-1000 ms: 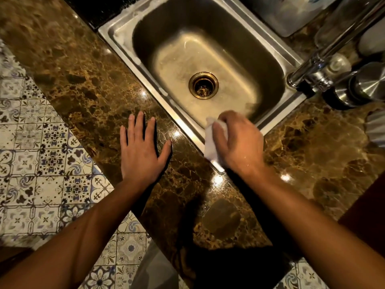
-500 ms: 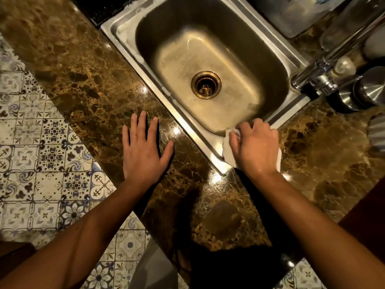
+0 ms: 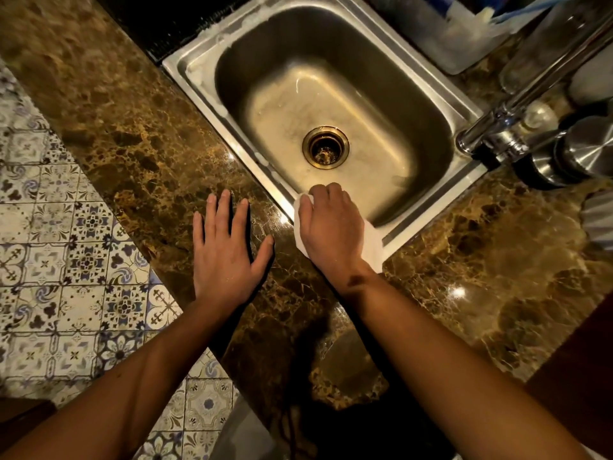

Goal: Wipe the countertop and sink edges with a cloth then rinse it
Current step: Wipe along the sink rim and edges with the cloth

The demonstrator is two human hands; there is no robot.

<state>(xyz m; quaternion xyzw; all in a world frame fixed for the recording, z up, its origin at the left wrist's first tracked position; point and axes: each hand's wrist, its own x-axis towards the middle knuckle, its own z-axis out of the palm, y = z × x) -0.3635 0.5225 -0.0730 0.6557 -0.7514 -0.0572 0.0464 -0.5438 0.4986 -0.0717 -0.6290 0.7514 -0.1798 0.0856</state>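
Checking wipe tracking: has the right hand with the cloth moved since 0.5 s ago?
Yes. The right hand and cloth slid left along the sink near rim, toward its near corner and the still left hand.

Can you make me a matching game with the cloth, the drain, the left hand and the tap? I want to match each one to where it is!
Things:
1. cloth
2. drain
3. left hand
4. tap

Places:
A. flat on the brown countertop, fingers spread
B. at the right edge of the sink, shiny metal
C. under the right hand, on the sink's near corner
D. in the middle of the sink's bottom

Pairs: 1-C, 2-D, 3-A, 4-B
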